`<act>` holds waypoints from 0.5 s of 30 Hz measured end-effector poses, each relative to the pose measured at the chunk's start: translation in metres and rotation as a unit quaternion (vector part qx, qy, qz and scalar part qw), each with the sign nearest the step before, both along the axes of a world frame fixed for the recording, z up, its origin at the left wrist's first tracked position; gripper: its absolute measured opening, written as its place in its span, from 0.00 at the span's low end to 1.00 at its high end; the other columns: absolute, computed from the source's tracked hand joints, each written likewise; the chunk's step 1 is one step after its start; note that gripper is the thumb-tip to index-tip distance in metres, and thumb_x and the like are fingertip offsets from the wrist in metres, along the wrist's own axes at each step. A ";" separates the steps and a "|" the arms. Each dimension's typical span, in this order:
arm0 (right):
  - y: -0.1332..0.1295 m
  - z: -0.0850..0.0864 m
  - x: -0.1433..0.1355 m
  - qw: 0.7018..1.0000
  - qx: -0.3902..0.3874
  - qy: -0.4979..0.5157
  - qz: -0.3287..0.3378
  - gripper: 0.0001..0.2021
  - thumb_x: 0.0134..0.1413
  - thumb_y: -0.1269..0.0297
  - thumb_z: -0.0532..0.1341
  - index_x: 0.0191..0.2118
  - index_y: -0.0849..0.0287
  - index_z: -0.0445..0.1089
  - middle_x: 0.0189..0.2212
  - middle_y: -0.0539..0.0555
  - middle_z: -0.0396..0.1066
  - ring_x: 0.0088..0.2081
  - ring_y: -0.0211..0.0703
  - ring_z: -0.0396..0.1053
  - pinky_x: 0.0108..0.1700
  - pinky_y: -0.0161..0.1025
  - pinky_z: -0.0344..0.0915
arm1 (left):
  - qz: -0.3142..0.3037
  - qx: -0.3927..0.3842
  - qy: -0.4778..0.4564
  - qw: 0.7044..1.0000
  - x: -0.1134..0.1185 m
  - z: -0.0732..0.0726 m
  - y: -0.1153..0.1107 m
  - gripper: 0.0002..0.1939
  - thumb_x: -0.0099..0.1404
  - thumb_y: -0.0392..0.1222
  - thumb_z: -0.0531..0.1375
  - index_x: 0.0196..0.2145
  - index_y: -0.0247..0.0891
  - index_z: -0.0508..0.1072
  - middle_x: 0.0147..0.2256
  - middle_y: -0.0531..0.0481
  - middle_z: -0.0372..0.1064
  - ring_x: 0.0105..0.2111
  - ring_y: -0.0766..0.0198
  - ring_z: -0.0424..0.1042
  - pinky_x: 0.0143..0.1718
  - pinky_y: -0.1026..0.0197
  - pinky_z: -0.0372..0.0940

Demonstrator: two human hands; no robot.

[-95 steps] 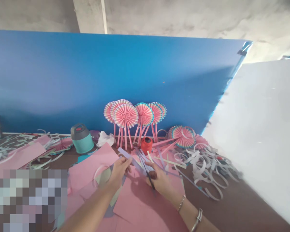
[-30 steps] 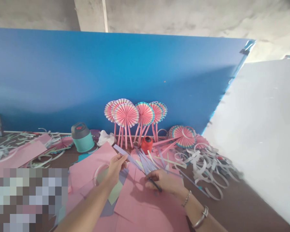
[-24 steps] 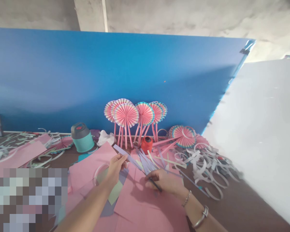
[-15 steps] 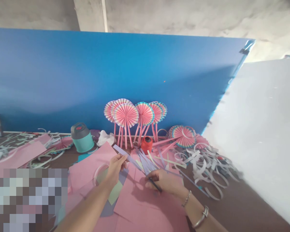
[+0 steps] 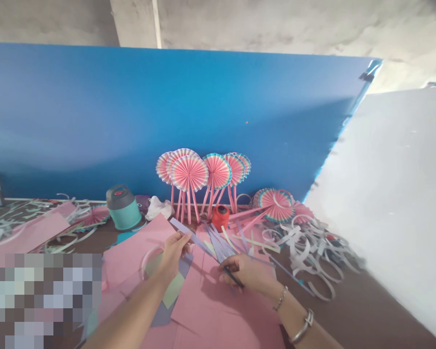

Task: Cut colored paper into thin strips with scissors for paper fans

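Between the fingers of my left hand [image 5: 175,250] is a pale lilac paper strip [image 5: 179,226], slanting down to the right. My right hand [image 5: 240,272] is closed round a thin dark tool [image 5: 233,277], whose kind I cannot make out; its upper end meets the strip's lower end. Under both hands lie large pink paper sheets [image 5: 210,310]. A heap of loose lilac strips [image 5: 220,245] lies just beyond my right hand. Green paper [image 5: 173,291] shows beside my left forearm.
Pink pleated paper fans [image 5: 189,173] on sticks stand against the blue panel [image 5: 203,106]. Before them is a red spool [image 5: 221,218]. A teal and grey container [image 5: 123,208] stands at left. Curled white strips [image 5: 312,252] and more fans [image 5: 276,204] lie at right.
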State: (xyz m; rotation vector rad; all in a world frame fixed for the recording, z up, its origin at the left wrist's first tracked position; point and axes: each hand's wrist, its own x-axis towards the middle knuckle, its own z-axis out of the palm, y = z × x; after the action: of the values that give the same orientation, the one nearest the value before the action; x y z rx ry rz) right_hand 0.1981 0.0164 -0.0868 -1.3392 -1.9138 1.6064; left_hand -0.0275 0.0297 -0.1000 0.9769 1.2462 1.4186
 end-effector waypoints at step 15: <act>-0.001 0.007 -0.002 0.999 0.004 -0.036 -0.015 0.16 0.40 0.63 0.64 0.38 0.63 0.75 0.20 0.48 0.70 0.17 0.30 0.58 0.18 0.28 0.55 | 0.000 0.006 -0.002 1.000 -0.001 -0.003 0.000 0.17 0.52 0.53 0.62 0.21 0.35 0.71 0.13 0.56 0.62 0.14 0.71 0.56 0.18 0.66 0.48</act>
State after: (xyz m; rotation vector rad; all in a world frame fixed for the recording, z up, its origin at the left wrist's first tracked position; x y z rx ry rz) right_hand 0.1961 0.0152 -0.0803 -1.4351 -1.9284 1.5554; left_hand -0.0281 0.0299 -0.1025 0.9819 1.2365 1.4276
